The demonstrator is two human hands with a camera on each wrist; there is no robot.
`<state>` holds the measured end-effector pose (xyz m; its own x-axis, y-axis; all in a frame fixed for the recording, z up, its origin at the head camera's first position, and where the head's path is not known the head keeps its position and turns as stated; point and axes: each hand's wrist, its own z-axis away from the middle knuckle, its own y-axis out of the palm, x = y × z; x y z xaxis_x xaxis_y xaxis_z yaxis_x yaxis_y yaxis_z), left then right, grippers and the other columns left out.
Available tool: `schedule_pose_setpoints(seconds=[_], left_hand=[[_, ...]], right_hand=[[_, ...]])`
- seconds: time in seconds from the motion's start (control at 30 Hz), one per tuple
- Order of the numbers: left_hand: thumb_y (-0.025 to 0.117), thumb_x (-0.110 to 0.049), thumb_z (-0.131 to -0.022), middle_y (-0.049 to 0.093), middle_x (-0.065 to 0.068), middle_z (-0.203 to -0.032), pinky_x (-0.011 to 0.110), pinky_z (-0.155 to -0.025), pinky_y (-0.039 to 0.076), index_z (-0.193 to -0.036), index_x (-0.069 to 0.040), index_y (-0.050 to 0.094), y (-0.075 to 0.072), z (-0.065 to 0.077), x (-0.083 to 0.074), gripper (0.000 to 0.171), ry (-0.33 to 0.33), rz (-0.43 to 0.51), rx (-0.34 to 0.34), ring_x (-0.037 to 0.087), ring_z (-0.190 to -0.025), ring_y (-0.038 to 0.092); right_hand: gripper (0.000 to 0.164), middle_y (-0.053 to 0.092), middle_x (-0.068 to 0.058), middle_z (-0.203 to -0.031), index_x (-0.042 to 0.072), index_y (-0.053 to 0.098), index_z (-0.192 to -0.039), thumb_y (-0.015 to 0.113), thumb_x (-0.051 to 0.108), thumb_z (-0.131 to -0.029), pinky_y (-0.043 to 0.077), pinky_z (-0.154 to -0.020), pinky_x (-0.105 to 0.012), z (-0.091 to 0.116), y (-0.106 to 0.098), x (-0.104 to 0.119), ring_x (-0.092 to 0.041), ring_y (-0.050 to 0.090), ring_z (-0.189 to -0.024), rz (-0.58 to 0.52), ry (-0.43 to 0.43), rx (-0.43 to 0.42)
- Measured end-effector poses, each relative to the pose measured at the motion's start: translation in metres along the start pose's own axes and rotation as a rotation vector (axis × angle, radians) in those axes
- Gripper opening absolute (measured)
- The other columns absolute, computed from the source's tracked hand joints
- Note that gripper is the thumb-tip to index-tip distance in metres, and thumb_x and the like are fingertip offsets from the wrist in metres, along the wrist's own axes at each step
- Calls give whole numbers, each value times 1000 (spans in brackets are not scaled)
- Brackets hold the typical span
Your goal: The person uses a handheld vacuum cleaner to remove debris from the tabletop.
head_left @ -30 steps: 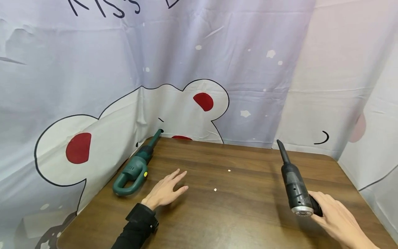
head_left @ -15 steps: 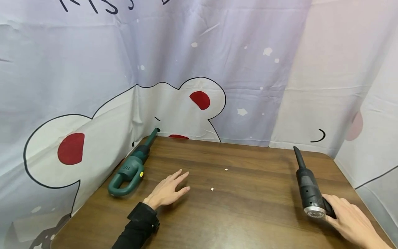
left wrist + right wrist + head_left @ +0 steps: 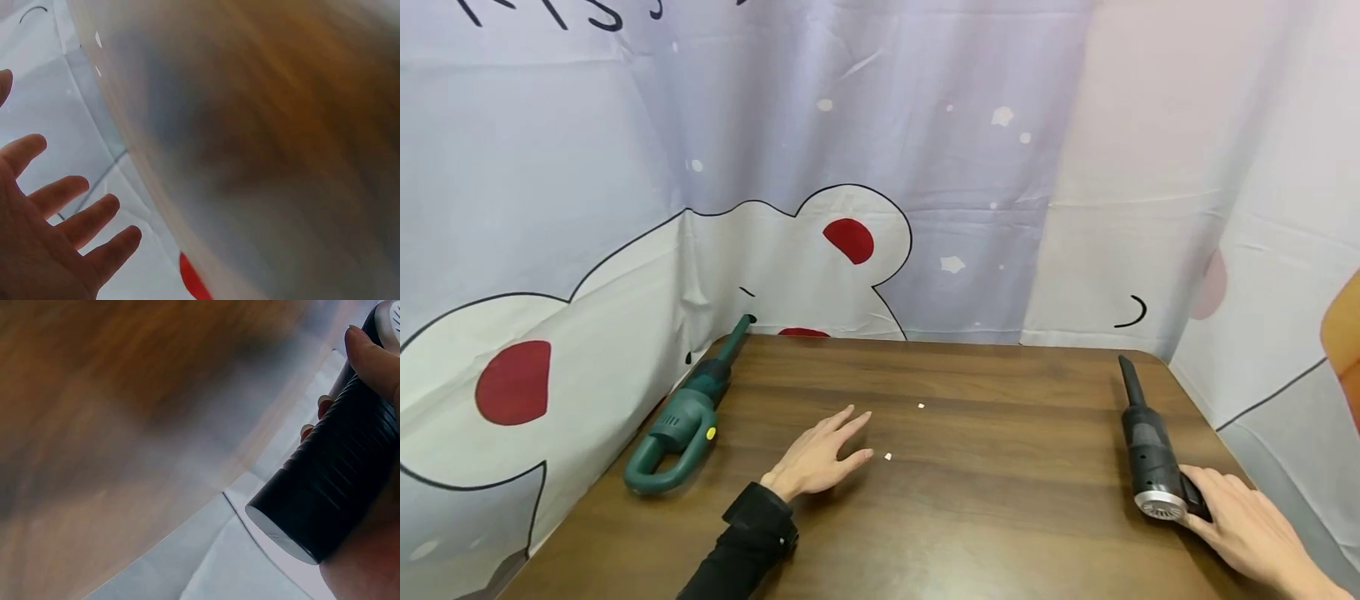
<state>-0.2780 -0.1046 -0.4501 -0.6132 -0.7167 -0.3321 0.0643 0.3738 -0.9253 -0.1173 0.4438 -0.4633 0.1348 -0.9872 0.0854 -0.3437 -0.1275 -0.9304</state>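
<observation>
At the right side of the table my right hand (image 3: 1247, 521) grips the handle of a black handheld vacuum cleaner (image 3: 1152, 454). Its narrow nozzle points to the back of the table, and its silver vented end faces me. Up close in the right wrist view, the fingers and thumb wrap round the ribbed black handle (image 3: 331, 469). My left hand (image 3: 820, 454) is held palm down with spread, straight fingers and nothing in it. Just right of its fingertips lies a small white scrap (image 3: 887, 457); a second white scrap (image 3: 921, 406) lies farther back.
A green handheld tool (image 3: 677, 429) with a loop handle, a yellow button and a long nozzle lies along the left edge of the wooden table (image 3: 985, 517). A printed cloth (image 3: 970, 167) hangs behind and on both sides. A thin dark cable (image 3: 1270, 393) shows at the right.
My right hand has carried the vacuum cleaner rightward and lower, toward the table's right edge. The left hand has shifted slightly right, closer to the near scrap. The head view has turned right.
</observation>
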Motion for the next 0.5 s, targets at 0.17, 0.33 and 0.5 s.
schedule_pose_setpoints(seconds=[0.17, 0.33, 0.5], left_hand=[[45, -59, -94, 32, 13, -151, 54, -102, 33, -148, -25, 38, 6, -16, -12, 65, 45, -4, 14, 35, -133, 36], [41, -62, -94, 31, 11, -152, 54, -102, 33, -149, -25, 37, 11, -27, -22, 66, 79, 5, 36, 34, -134, 35], [40, -62, -94, 31, 10, -152, 54, -102, 33, -149, -27, 35, 17, -36, -28, 65, 97, -3, 46, 34, -134, 35]], right_hand=[[55, 64, -12, -97, 5, 58, -109, 85, 17, -63, 43, -57, -45, 8, 1, -8, -29, 56, -79, 7, -29, -51], [55, 63, -8, -96, 6, 59, -107, 86, 17, -59, 43, -58, -44, 16, 2, -14, -28, 55, -80, 13, -76, -104], [55, 62, -6, -96, 7, 60, -107, 86, 17, -60, 42, -62, -45, 21, 2, -18, -29, 55, -84, 24, -89, -98]])
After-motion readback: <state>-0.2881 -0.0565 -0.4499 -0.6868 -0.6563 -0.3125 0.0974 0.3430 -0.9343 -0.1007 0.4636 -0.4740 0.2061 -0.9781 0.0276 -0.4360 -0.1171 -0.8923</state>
